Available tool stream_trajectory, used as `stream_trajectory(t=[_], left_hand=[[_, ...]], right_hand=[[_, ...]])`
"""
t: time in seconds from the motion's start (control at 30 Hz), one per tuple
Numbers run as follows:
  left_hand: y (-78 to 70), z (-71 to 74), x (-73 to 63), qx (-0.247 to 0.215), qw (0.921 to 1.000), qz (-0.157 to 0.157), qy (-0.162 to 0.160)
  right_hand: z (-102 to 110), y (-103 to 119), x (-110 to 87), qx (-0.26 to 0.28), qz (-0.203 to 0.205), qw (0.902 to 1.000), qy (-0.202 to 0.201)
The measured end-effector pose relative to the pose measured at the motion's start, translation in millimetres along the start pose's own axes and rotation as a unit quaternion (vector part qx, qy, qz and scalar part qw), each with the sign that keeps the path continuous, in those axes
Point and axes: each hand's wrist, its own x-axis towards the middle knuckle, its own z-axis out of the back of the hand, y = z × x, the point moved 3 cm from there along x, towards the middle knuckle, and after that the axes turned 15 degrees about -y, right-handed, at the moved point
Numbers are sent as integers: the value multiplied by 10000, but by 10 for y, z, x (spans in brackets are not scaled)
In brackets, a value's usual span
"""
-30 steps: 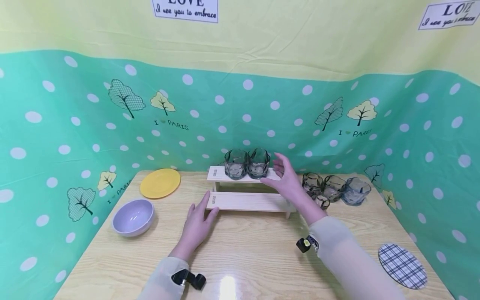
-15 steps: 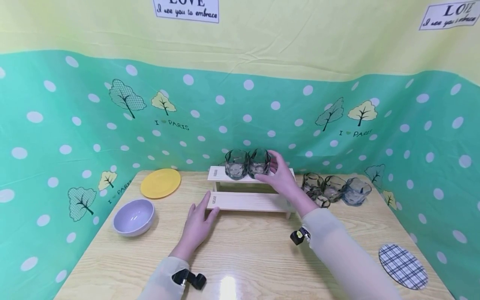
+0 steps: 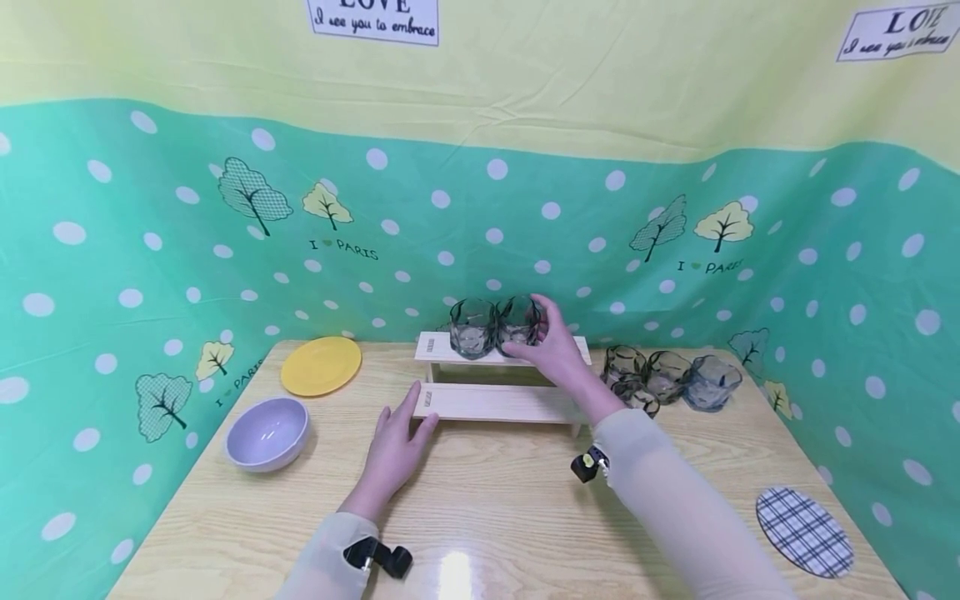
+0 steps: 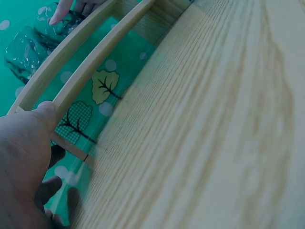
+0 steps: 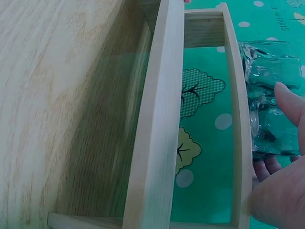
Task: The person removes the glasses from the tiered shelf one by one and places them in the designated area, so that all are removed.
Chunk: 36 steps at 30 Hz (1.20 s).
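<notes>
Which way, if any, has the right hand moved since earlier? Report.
Yes: the right hand moved left relative to the upper shelf, onto the right-hand glass.

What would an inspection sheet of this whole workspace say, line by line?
Surface: pale wood-grain table.
Job's things: transparent grey faceted glass cup beside a matching cup, atop a two-tier pale wooden rack.
Clutter: round yellow plate, round lilac bowl, tinted clear glass cups, oval plaid mat.
Hands: left hand touches the rack's lower tier at its left end; right hand grips the first cup.
Cables: nothing seen.
Surroundings: green-and-yellow printed cloth.
</notes>
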Motion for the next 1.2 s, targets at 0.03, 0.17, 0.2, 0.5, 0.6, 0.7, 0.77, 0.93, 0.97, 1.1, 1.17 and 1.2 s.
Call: stream_trajectory(t=[0.03,0.17,0.2,0.5,0.6,0.7,0.77,0.93,0.97,1.1,1.17,1.2], left_hand=[[0,0,0,0,10000,-2,-4],[-1,0,2,4,10000,-9,-19],[-2,1,2,3,10000,-12,-20],[-1,10,1,24,10000,17,-4],[-4,13,-3,37,10000,23,11],[-9,16,-2,28,10000,23,11],[-10,17,-1,26,10000,28,9],[-12,18,-1,13,10000,21,-2],[-12,17,-1,4,10000,19,-5],[2,5,-9,-4,10000,56,15],[11,-3,-12,-2,10000,74,27],[14,-6,-13,2,10000,80,30]], right_hand=[[-11,-7,6,-4,17,10000,-39],[-52,-24,19,13,100,9998,-189],[-60,-25,21,21,111,9997,-230],[-90,-1,-3,-40,253,9992,-296],[-93,-7,-5,-86,259,9991,-319],[-98,-21,-9,-216,247,9988,-362],[-102,-30,-11,-293,251,9985,-377],[-106,-32,-19,-390,304,9980,-405],[-106,-30,-22,-392,306,9979,-412],[-100,-34,-35,-371,297,9980,-422],[-98,-41,-38,-335,293,9981,-425],[-97,-44,-39,-322,297,9981,-434]])
